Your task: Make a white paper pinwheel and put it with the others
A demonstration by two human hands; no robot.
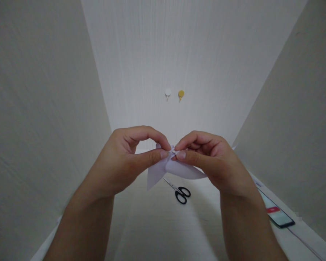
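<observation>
Both hands meet in the middle of the view above a pale table, pinching a piece of white paper [182, 169]. My left hand [130, 156] grips its gathered centre between thumb and index finger. Opposite it, my right hand [206, 154] pinches the same spot, its thumb and index fingertip almost touching the left ones. Loose flaps of the paper hang below the fingers, one pointing down to the left and a curled one reaching right. The small folds between the fingertips are partly hidden. Beneath the paper lie scissors [181, 192] with black handles.
A phone [279, 214] with a lit screen lies at the right edge of the table [163, 232], a thin cable [305, 243] running from it. On the back wall hang a white hook [167, 92] and a yellow hook [181, 94]. Walls rise on both sides.
</observation>
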